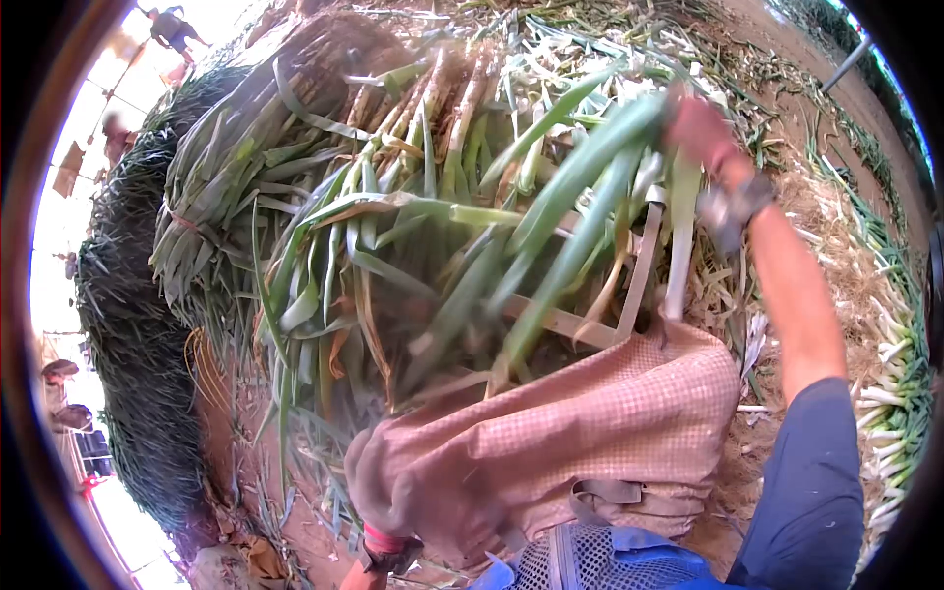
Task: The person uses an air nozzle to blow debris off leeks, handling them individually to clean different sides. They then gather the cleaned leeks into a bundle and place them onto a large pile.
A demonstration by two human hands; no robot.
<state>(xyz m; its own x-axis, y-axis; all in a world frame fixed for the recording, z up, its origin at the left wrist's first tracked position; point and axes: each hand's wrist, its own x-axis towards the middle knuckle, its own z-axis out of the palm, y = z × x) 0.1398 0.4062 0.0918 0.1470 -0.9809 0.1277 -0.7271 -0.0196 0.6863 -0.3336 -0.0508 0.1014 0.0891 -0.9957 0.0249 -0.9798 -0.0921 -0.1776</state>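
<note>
while r hand (700,126) is clamped tight on leeks (551,202), l hand (379,482) curls against cloth (629,423); can't tell its grip.

1. The right hand (700,126), at one o'clock, is motion-blurred, so its hold on the green leaves (580,187) cannot be told.
2. The left hand (385,484), at seven o'clock, has its fingers hidden in the checked cloth (610,423).
3. The people (172,28) at eleven o'clock are too small to make out.

The big bundle of green onions (433,226) lies slanted: long green leaves near, some yellowed, pale soiled stalks far.
</note>
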